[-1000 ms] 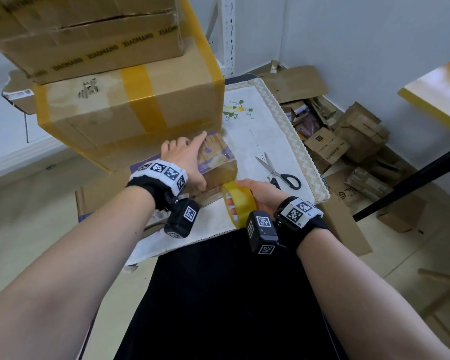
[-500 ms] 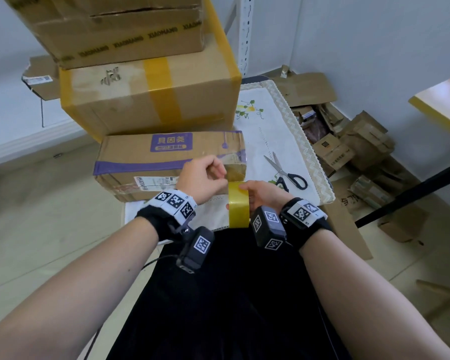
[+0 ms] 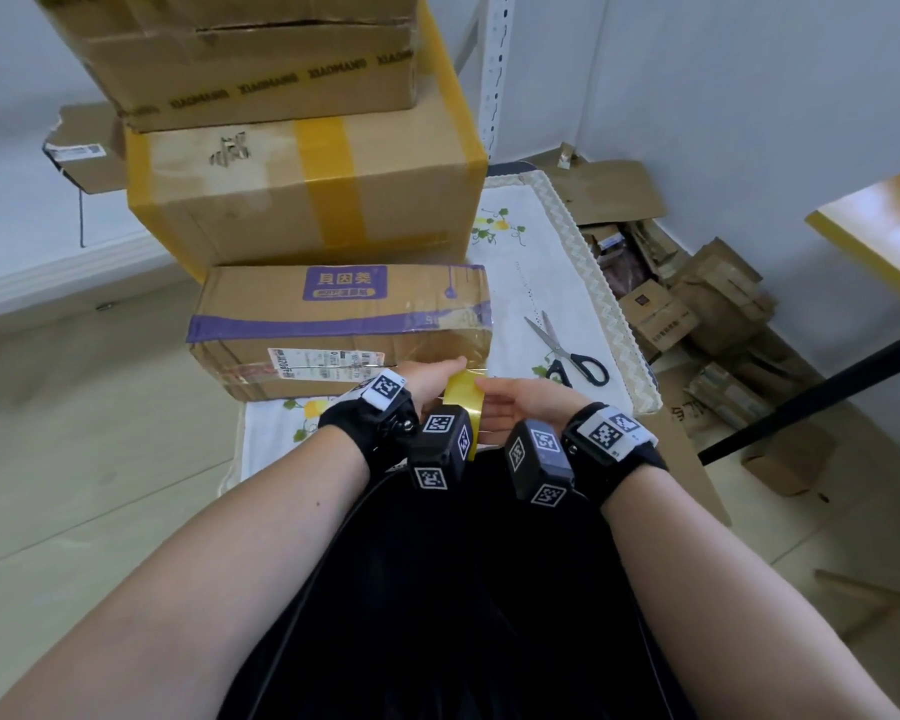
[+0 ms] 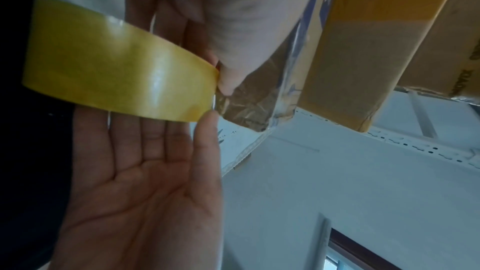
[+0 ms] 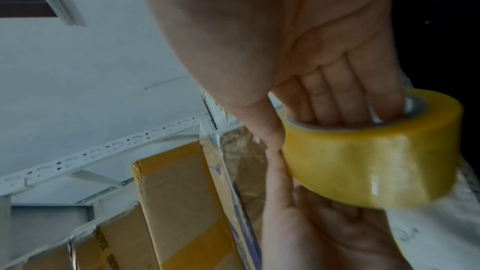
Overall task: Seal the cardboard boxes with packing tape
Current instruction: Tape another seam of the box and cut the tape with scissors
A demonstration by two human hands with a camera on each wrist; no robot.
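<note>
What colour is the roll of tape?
Yellow. The roll of tape shows best in the right wrist view, with the right hand fingers through its middle.

Pale wall (image 3: 749, 96), tiled floor (image 3: 74, 459)

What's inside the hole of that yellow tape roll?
The right hand's fingers are pushed into the core of the tape roll, carrying it. Their tips are hidden by the roll's wall, so whether they curl inside cannot be seen.
</note>
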